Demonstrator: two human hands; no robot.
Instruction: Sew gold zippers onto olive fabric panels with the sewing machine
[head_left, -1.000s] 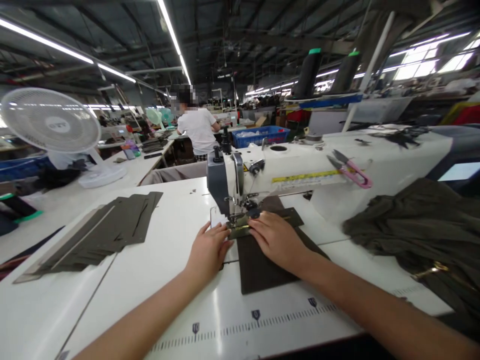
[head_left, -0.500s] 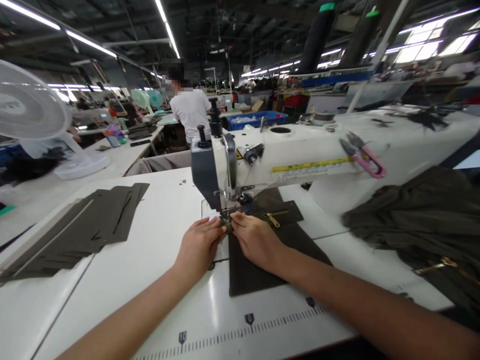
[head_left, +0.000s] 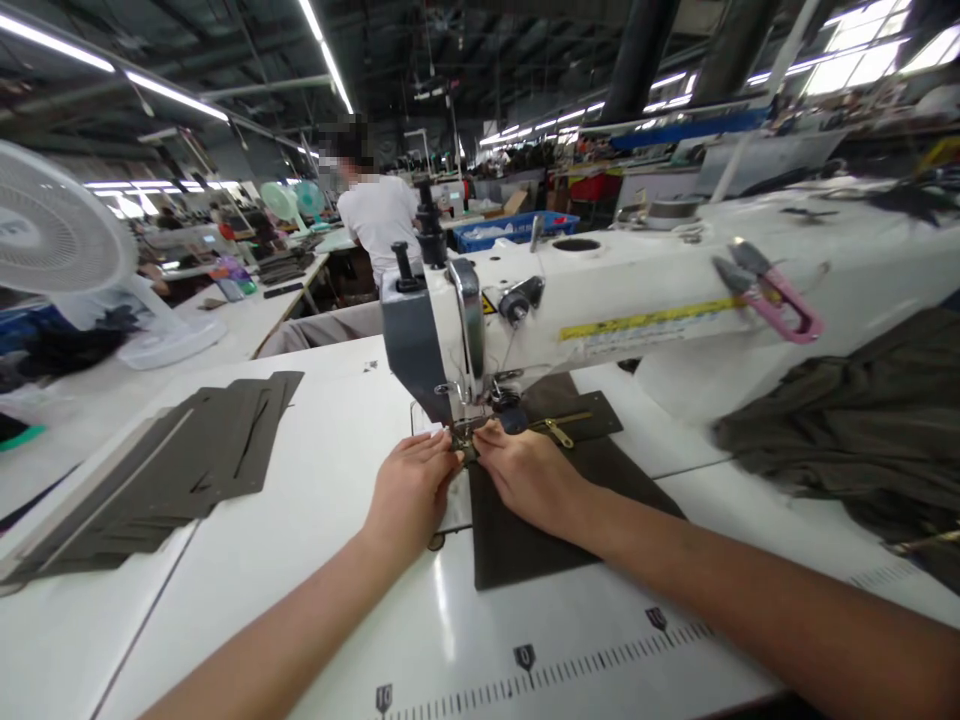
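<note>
Pinching the zipper tape [head_left: 469,447] just before the presser foot [head_left: 463,432], my left hand [head_left: 409,490] and right hand [head_left: 529,475] both grip it on the dark fabric panel [head_left: 525,540]; I should keep fingertips clear and edges aligned.

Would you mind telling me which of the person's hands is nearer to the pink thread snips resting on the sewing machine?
Right. The right hand lies below-left of the pink thread snips; the left hand is farther left, beyond the needle.
</note>
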